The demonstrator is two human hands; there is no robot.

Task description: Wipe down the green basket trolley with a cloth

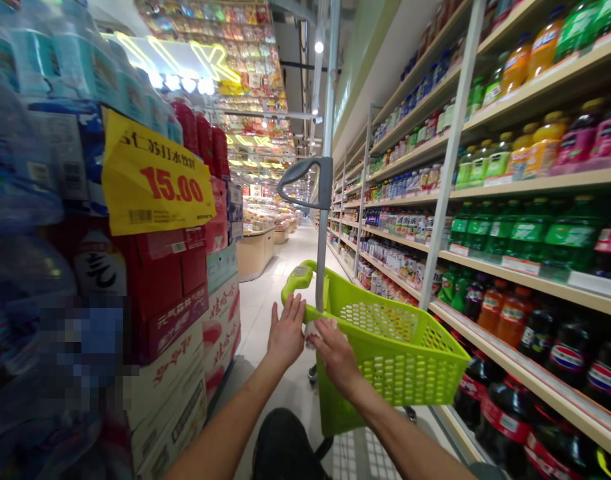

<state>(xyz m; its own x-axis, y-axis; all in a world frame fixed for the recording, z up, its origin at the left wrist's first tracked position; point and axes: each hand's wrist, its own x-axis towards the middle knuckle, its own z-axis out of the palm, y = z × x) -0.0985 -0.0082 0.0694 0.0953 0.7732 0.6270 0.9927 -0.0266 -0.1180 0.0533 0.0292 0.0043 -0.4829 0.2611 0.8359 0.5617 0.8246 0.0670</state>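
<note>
A bright green plastic shopping cart [395, 357] stands in front of me, with holes in its basket walls and a grey pole [321, 267] rising from the near rim. My left hand [287, 333] rests at the cart's near left corner. Its fingers are stretched out, with the thumb apart and nothing visible in it. Against the rim to the right of the pole's foot, my right hand [338, 357] presses a crumpled white tissue [313, 328]. The fingers cover part of the tissue. A grey loop handle [303, 183] sticks out from the pole above both hands.
Shelves of bottled drinks [525, 227] line the right side, close to the cart. Stacked drink cartons [170, 293] with a yellow price sign [158, 177] rise at the left. Between them a pale floor aisle [298, 240] runs ahead, past wooden display counters [255, 253].
</note>
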